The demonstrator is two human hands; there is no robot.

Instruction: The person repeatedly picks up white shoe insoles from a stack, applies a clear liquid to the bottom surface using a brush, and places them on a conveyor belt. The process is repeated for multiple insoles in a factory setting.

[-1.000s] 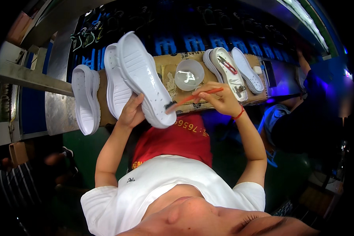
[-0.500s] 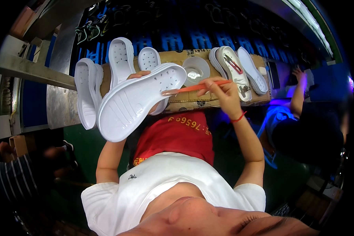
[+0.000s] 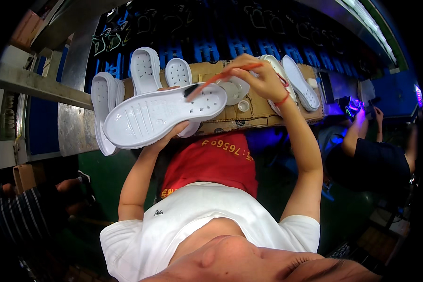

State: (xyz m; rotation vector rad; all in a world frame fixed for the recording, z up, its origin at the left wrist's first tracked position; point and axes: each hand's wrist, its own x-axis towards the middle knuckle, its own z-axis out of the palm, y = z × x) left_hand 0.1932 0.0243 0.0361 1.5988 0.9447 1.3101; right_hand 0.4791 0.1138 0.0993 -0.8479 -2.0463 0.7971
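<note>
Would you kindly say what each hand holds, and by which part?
Left hand: white sole, by its edges, mid-length. Right hand: orange brush, by its handle.

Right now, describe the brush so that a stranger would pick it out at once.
Start at the brown cardboard, then find the large white sole held in the left hand. The brush slants from the right hand toward the holed end of that sole. Unlike the other white soles nearby, it is thin, with an orange handle and dark bristles.
</note>
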